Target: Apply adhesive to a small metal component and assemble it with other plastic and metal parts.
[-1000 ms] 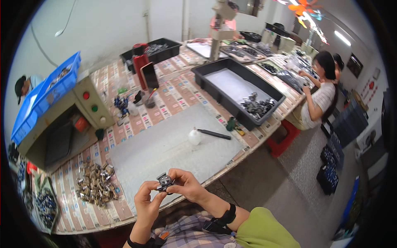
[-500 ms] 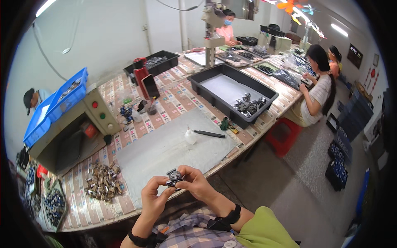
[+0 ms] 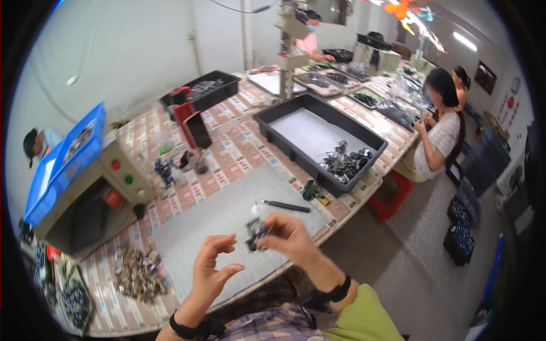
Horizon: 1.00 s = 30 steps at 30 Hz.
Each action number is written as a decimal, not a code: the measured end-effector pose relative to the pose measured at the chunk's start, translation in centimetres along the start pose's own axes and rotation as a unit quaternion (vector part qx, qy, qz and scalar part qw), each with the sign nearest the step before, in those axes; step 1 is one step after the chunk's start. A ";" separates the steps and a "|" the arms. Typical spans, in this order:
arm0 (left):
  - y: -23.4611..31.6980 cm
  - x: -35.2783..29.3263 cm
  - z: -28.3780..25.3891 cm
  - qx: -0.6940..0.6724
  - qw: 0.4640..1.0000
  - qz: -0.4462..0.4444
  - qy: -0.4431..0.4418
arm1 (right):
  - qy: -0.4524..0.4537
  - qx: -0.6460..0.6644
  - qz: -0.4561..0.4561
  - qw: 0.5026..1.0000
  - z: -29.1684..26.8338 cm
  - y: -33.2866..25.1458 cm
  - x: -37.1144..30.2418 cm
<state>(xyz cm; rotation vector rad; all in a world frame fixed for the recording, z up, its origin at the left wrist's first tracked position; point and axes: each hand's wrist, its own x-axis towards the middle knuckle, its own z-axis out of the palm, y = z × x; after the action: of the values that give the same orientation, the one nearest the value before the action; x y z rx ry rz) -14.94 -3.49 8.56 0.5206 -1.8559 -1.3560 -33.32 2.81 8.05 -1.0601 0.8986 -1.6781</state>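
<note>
My right hand (image 3: pixel 290 238) pinches a small dark metal part (image 3: pixel 254 234) above the grey mat (image 3: pixel 222 219). My left hand (image 3: pixel 211 270) hovers just to the left of it, fingers spread and curled, holding nothing. A heap of small metal parts (image 3: pixel 139 274) lies on the table to the left of my left hand. A big black tray (image 3: pixel 296 149) with a pile of dark metal parts (image 3: pixel 347 162) in its right corner stands further back on the right.
A black pen (image 3: pixel 287 206) lies on the mat's far edge. A beige control box (image 3: pixel 94 193) with a blue bin (image 3: pixel 65 162) on top stands at left. A seated person (image 3: pixel 435 133) works at the table's right end; another stands at the back.
My left hand has let go of the small part and opened; the right hand alone holds it now. The view has tilted slightly.
</note>
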 end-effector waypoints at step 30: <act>5.2 18.6 -9.0 -0.319 0.862 -0.237 0.315 | -0.225 -0.435 0.165 0.856 -8.9 -21.4 41.7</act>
<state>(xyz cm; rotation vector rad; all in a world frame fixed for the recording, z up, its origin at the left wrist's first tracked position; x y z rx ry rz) -18.96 -20.31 20.95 0.9537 -0.6978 -1.7356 -56.70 -29.30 34.48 -1.6767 1.4574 -0.6347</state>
